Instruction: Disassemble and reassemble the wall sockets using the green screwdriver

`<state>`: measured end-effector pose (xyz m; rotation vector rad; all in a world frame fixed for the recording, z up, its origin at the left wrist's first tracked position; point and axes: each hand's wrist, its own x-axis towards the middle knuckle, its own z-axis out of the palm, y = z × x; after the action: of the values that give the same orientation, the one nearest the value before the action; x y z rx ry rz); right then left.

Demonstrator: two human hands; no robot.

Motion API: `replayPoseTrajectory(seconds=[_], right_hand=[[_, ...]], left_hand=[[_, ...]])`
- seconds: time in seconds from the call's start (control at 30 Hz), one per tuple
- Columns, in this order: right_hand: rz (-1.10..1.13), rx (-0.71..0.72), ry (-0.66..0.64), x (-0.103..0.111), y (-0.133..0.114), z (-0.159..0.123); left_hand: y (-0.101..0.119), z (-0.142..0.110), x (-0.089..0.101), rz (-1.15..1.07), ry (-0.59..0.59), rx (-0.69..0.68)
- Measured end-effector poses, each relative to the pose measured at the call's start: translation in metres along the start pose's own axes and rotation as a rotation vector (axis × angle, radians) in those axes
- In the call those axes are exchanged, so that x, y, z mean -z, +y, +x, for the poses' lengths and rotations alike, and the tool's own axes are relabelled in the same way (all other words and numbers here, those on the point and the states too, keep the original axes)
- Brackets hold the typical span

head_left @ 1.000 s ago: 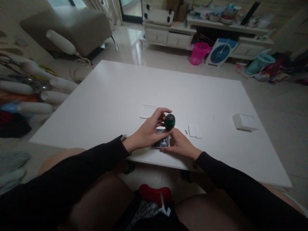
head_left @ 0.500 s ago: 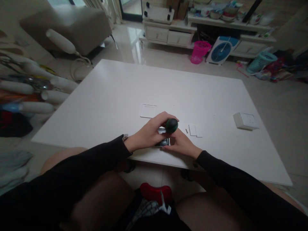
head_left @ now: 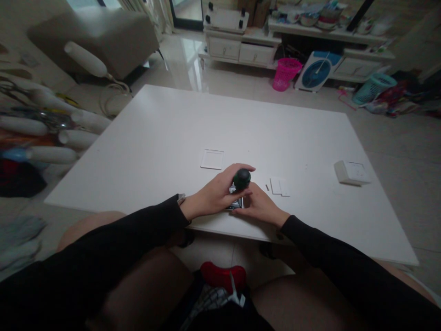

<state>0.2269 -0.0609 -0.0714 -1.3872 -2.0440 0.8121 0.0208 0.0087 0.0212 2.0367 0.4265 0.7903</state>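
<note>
My left hand (head_left: pixel 225 187) is wrapped round the dark green handle of a screwdriver (head_left: pixel 242 178), which stands upright with its shaft hidden below. Under it, on the white table (head_left: pixel 165 133) near the front edge, lies a small square unit (head_left: pixel 237 203) with a dark and metallic inside, perhaps the body of a wall switch. My right hand (head_left: pixel 258 203) grips that unit at its right side, thumb along the near edge. Just right of this hand are thin white plates (head_left: pixel 277 186) and a small dark strip (head_left: pixel 267 187). A white square frame (head_left: pixel 212 159) lies beyond my left hand.
A small white box (head_left: pixel 352 173) stands toward the table's right edge. Past the table are a pink basket (head_left: pixel 286 73), a blue and white fan (head_left: pixel 317 73) and a low white cabinet (head_left: pixel 239 49). White padded bars (head_left: pixel 51 155) are at the left.
My left hand has slid slightly toward me, and its fingers have closed and shifted round the screwdriver handle. My right hand stays nearly where it was on the unit.
</note>
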Motion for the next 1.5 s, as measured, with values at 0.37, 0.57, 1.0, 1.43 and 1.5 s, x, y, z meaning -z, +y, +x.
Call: replayPoseTrajectory(seconds=[0.37, 0.57, 1.0, 1.43, 1.5], right_hand=[[0.024, -0.004, 0.010, 0.002, -0.003, 0.000], [0.021, -0.014, 0.003, 0.003, -0.005, 0.000], [0.015, -0.034, 0.007, 0.003, -0.009, 0.001], [0.034, -0.022, -0.025, 0.003, -0.007, 0.001], [0.046, -0.026, -0.019, 0.003, -0.008, 0.001]], left_hand=[[0.000, 0.000, 0.011, -0.071, -0.028, 0.049], [0.004, 0.002, 0.015, -0.021, -0.094, -0.019], [0.005, 0.008, 0.004, 0.108, 0.001, 0.004], [0.009, 0.009, 0.009, 0.078, 0.028, 0.056], [0.009, 0.008, 0.012, 0.041, 0.004, 0.077]])
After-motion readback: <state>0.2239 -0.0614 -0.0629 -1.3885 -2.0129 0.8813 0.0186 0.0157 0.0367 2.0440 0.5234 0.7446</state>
